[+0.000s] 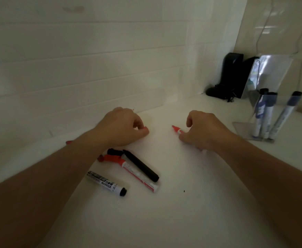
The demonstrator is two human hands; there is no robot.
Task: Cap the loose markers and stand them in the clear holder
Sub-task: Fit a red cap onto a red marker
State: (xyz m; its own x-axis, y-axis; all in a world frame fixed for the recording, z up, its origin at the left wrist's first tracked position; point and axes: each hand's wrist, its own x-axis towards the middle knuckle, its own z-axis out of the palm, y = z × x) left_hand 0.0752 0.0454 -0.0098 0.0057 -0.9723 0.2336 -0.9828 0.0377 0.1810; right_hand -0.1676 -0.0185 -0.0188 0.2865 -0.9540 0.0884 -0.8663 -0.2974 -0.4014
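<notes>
— How much is done, would you say?

— Part of it; three blue-and-white capped markers [264, 113] stand leaning in the clear acrylic holder [250, 129] at about three o'clock on the white table [182, 212]; that part looks finished.

— And the hands?

— The right hand [204, 129] is closed round a red-tipped white marker [177, 130], bare nib pointing toward nine o'clock; the left hand [123, 127] is curled with thumb and finger pinching something small and red [145, 130], which I judge to be its cap, though little of it shows; the two are apart, nib and cap facing each other, so the capping is not yet made.

— What is left on the table?

— Below the left wrist, toward six o'clock, a slim black marker [143, 167] lies touching a red-and-white marker with a red cap [137, 173]; a loose black cap [114, 152] sits at their upper ends; a stubby grey-labelled marker with a black end [107, 183] lies just beside them; whether that one is capped I cannot tell.

— So?

— One marker in hand to cap and stand; three more to check, cap and carry over to three o'clock; I'd judge it roughly half done.
</notes>
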